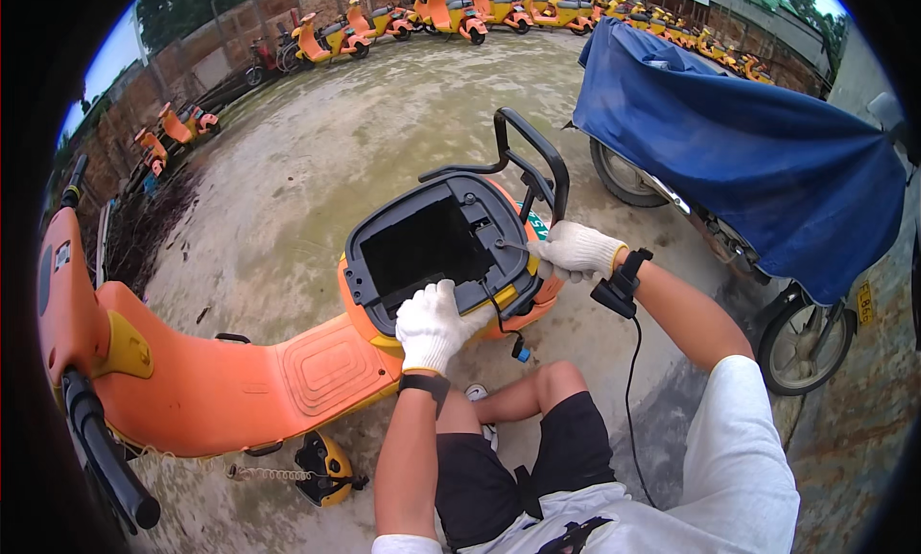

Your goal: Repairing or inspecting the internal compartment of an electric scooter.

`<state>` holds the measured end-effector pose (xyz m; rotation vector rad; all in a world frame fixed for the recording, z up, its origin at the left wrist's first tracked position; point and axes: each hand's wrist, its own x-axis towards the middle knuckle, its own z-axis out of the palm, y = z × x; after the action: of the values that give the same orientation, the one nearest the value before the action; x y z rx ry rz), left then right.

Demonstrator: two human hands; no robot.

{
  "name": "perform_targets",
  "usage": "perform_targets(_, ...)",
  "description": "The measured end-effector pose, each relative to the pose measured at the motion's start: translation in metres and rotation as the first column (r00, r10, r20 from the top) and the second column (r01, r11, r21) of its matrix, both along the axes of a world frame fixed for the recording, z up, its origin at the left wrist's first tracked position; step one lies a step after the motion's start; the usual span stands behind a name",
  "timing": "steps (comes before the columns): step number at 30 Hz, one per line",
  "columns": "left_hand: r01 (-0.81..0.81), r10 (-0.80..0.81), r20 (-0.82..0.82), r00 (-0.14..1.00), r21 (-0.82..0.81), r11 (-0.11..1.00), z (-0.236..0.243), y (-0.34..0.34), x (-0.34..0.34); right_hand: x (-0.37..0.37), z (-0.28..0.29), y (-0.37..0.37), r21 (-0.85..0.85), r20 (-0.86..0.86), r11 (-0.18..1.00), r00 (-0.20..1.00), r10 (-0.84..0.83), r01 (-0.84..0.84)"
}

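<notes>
An orange and yellow scooter (pixel 317 362) stands across in front of me, its black-lined compartment (pixel 369 257) uncovered below the black rear rack (pixel 537 141). My left hand (pixel 430 329), in a white knitted glove, lies on the compartment's near rim. Its thumb is spread away from the fingers, and it holds nothing that I can see. At the compartment's right end, my gloved right hand (pixel 578 251) is closed on a small metal wrench (pixel 510 244), whose far end touches the black frame. Between the hands a black cable hangs over the rim, ending in a blue connector (pixel 521 351).
A blue cover (pixel 729 161) drapes a parked motorcycle at the right. A yellow and black helmet (pixel 331 468) sits on the concrete by a coiled cord (pixel 273 473). Rows of similar scooters (pixel 446 12) line the far wall. A black cord runs from my right wrist device (pixel 619 285).
</notes>
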<state>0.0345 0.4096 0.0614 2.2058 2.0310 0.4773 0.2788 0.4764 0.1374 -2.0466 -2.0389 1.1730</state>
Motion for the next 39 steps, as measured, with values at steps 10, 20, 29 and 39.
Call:
perform_targets(10, 0.008, -0.011, 0.022, 1.0, 0.133, 0.991, -0.016, 0.008, -0.006, -0.02, -0.023, -0.016, -0.197, -0.313, 0.977, 0.939, -0.143, 0.083)
perform_targets(20, 0.014, -0.012, 0.033, 0.999, -0.05, 0.999, 0.001, 0.002, -0.005, -0.126, -0.056, 0.009, -0.634, -0.773, 0.773, 0.017, -0.635, 0.024)
perform_targets(29, 0.035, -0.003, 0.228, 0.974, -0.139, 0.99, 0.01, -0.005, -0.011, -0.107, -0.058, -0.008, -0.4, -0.916, 0.892, 0.107, -0.386, -0.209)
perform_targets(39, 0.045, -0.049, 0.046, 0.998, 0.076, 0.996, -0.011, 0.006, 0.002, 0.005, -0.044, -0.029, 0.01, -0.698, 1.0, 0.716, -0.002, 0.012)
